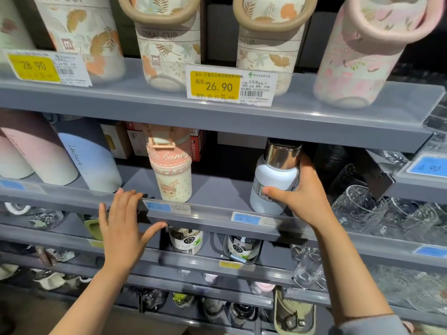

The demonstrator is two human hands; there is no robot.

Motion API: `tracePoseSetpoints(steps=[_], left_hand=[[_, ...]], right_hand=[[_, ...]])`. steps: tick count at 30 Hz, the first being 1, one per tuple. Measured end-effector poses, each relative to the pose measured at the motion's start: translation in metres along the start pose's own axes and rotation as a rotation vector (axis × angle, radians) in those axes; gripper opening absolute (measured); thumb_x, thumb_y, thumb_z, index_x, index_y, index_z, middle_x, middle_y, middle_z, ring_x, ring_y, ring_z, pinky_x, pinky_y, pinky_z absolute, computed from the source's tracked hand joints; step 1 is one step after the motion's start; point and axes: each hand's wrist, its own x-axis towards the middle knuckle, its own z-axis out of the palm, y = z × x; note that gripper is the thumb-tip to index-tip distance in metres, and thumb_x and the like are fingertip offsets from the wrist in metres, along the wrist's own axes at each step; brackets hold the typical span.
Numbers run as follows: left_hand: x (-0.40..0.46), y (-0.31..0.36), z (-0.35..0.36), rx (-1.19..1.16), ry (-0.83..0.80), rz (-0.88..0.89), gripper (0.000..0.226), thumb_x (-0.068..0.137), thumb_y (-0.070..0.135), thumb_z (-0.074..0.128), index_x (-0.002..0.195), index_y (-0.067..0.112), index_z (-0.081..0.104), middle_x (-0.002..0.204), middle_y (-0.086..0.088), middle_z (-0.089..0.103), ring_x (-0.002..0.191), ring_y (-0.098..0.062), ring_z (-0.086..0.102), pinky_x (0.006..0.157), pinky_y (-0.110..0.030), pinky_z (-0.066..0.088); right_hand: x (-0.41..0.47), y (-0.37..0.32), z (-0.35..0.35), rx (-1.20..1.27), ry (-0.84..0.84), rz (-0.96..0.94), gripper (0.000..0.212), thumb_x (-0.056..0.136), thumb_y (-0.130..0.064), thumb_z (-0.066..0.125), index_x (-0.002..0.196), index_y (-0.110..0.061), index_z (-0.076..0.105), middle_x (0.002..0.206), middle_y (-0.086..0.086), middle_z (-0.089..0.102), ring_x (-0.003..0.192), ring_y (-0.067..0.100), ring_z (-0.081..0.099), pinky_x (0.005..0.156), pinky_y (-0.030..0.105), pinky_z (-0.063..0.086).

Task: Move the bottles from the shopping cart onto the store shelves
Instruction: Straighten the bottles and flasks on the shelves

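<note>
Both forearms are bare, as are the left hand point(122, 228) and right hand point(303, 192). Neither shows rings or a watch. At the right elbow a grey sleeve point(372, 325) edge shows, perhaps pushed up; the left arm shows none.

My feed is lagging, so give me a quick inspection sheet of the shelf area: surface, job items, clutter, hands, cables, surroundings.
Surface: grey middle shelf, blue price tags on its front rail.
Job's things: white bottle with silver cap, upright on the middle shelf, gripped. Cart not in view.
Clutter: bunny cup to its left; pastel bottles further left; boxes behind.
Hands: right hand grips the white bottle; left hand rests open on the shelf rail.
Cables: nothing seen.
Surroundings: floral cups on the shelf above, yellow tag reading 26.90; glassware at right; more bottles on lower shelves.
</note>
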Motion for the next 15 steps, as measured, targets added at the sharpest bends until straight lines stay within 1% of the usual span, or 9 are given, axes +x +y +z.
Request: tracePoseSetpoints(steps=[1, 3, 5, 6, 8, 11, 15], left_hand=[[0.0, 0.0, 0.0, 0.0, -0.001, -0.001, 0.087, 0.079, 0.081, 0.03, 0.124, 0.007, 0.047, 0.13, -0.013, 0.051, 0.138, -0.032, 0.034, 0.109, -0.063, 0.021], [0.0, 0.001, 0.0, -0.003, -0.004, -0.003, 0.086, 0.079, 0.08, 0.033, 0.124, 0.008, 0.047, 0.13, -0.013, 0.052, 0.138, -0.032, 0.034, 0.108, -0.064, 0.021], [0.0, 0.0, 0.0, -0.005, -0.01, -0.004, 0.086, 0.078, 0.079, 0.033, 0.125, 0.008, 0.047, 0.131, -0.013, 0.051, 0.138, -0.032, 0.033, 0.108, -0.064, 0.022], [0.0, 0.0, 0.0, -0.007, -0.012, -0.003, 0.087, 0.078, 0.08, 0.032, 0.125, 0.008, 0.047, 0.131, -0.013, 0.051, 0.138, -0.032, 0.033, 0.108, -0.064, 0.022], [0.0, 0.0, 0.0, -0.012, -0.014, -0.001, 0.088, 0.079, 0.081, 0.029, 0.125, 0.008, 0.046, 0.131, -0.013, 0.051, 0.138, -0.032, 0.033, 0.108, -0.064, 0.022], [0.0, -0.001, 0.001, -0.015, -0.024, -0.008, 0.089, 0.079, 0.082, 0.028, 0.125, 0.008, 0.047, 0.131, -0.014, 0.052, 0.139, -0.031, 0.031, 0.109, -0.064, 0.022], [0.001, -0.002, 0.002, -0.017, -0.035, -0.005, 0.091, 0.08, 0.083, 0.025, 0.125, 0.007, 0.048, 0.13, -0.014, 0.053, 0.138, -0.032, 0.033, 0.109, -0.063, 0.022]], right_hand=[[0.001, 0.0, 0.004, 0.018, 0.04, 0.01, 0.07, 0.057, -0.03, 0.091, 0.111, -0.028, 0.046, 0.11, -0.001, 0.056, 0.099, 0.015, 0.055, 0.08, 0.03, 0.047], [0.001, -0.001, 0.015, -0.032, 0.12, 0.048, 0.076, 0.056, -0.032, 0.091, 0.117, -0.022, 0.048, 0.112, 0.0, 0.052, 0.102, 0.018, 0.052, 0.083, 0.032, 0.045], [-0.004, -0.002, 0.026, -0.121, 0.188, 0.113, 0.078, 0.056, -0.038, 0.09, 0.117, -0.014, 0.048, 0.108, -0.001, 0.045, 0.104, 0.02, 0.048, 0.08, 0.03, 0.04], [-0.006, -0.002, 0.031, -0.146, 0.215, 0.119, 0.077, 0.056, -0.04, 0.089, 0.114, -0.013, 0.047, 0.107, -0.002, 0.043, 0.103, 0.021, 0.047, 0.078, 0.029, 0.038], [-0.01, -0.002, 0.035, -0.162, 0.246, 0.102, 0.076, 0.057, -0.043, 0.088, 0.111, -0.013, 0.045, 0.105, -0.003, 0.041, 0.101, 0.021, 0.048, 0.076, 0.029, 0.038], [-0.01, -0.001, 0.035, -0.16, 0.262, 0.082, 0.077, 0.056, -0.045, 0.088, 0.111, -0.011, 0.046, 0.104, -0.004, 0.041, 0.1, 0.022, 0.049, 0.076, 0.03, 0.04], [-0.011, -0.003, 0.039, -0.126, 0.298, 0.072, 0.075, 0.056, -0.045, 0.088, 0.11, -0.012, 0.047, 0.103, -0.003, 0.043, 0.096, 0.017, 0.048, 0.072, 0.026, 0.035]])
